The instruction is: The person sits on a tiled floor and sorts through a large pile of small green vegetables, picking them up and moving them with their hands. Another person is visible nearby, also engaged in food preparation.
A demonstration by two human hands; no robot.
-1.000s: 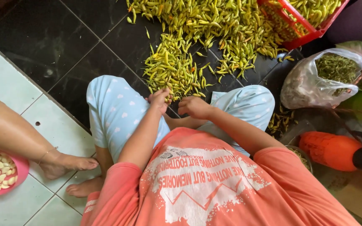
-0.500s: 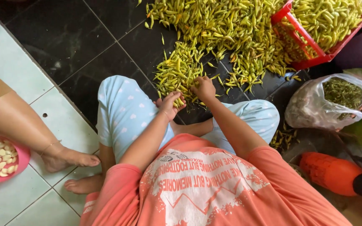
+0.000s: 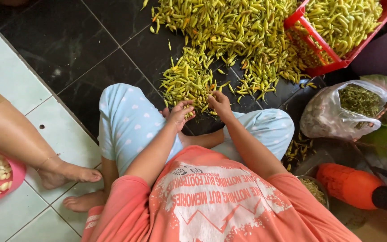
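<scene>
The person sits on the dark tiled floor (image 3: 68, 40) with knees apart, both arms reaching forward to a pile of small yellow-green chilies (image 3: 229, 40). The left hand (image 3: 178, 114) is loosely curled, its fingers bent over the near edge of the pile; whether it holds a chili cannot be told. The right hand (image 3: 219, 104) pinches at the chilies with fingertips drawn together, touching the pile. A red crate (image 3: 319, 67) full of more chilies stands beyond on the right, with a clear plastic bag (image 3: 332, 116) of green stems near it. On the left, another person's foot (image 3: 66, 172) rests beside a pink bowl (image 3: 16, 177) of peeled garlic.
</scene>
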